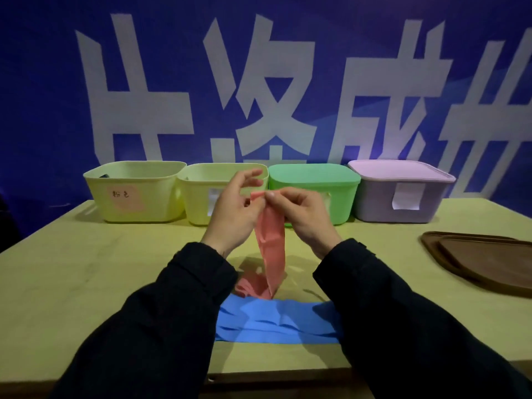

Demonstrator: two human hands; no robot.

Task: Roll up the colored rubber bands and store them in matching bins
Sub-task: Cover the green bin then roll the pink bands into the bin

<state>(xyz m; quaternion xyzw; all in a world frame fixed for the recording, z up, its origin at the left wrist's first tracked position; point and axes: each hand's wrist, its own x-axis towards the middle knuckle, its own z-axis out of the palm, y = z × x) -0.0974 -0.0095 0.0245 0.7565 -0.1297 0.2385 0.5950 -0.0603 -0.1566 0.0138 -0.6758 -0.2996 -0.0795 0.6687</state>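
Pink and limp, the rubber band (270,249) hangs as a long flat strip from both hands, its top edge pinched up in front of the bins and its lower end crumpled on the wooden table (86,269), touching the far edge of the blue band (276,321) that lies flat between the person's sleeves. It looks thin, light and stretchy, likely to sag and twist when let loose, so a roll would best start from the pinched top edge with fingers close together. The left hand (233,208) grips the top corner between thumb and curled fingers; the right hand (302,208) pinches the same edge just beside it, the two hands almost touching. Behind them stand four bins: an open yellow bin with a pink label (135,191) at far left, a second open yellow bin (195,197), a lidded green bin (316,182) and a lidded purple bin (403,191). Brown trays (483,263) lie at the right
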